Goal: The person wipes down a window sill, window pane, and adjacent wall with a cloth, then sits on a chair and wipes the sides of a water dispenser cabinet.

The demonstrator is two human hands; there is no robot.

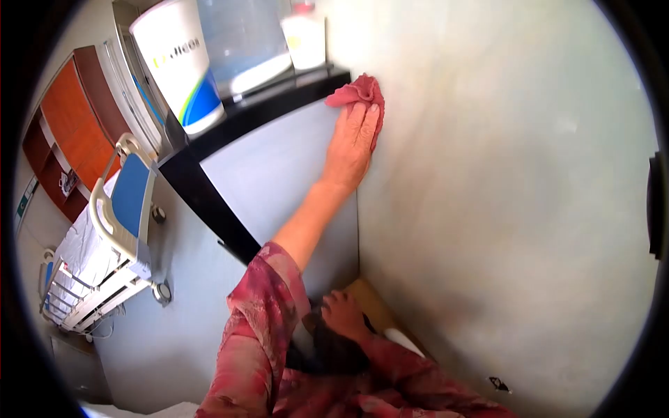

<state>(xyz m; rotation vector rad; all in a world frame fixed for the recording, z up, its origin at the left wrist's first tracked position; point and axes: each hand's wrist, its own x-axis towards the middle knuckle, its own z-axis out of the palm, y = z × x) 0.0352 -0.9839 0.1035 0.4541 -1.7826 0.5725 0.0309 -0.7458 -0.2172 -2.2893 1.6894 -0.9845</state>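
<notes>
My left hand [354, 139] presses the pink cloth [359, 92] flat against the wall [502, 209]; wiping wider could knock the bottle [304, 38] off the cabinet [279, 104].

A pink-red cloth [359, 92] lies on the pale grey wall [502, 209], beside a black-topped grey cabinet [279, 167].

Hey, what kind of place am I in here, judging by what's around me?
Most likely a hospital or care-home room. A wheeled bed with side rails stands at the left, near orange wall cabinets. One hand presses a pink cloth to the pale wall, beside a grey cabinet.
</notes>
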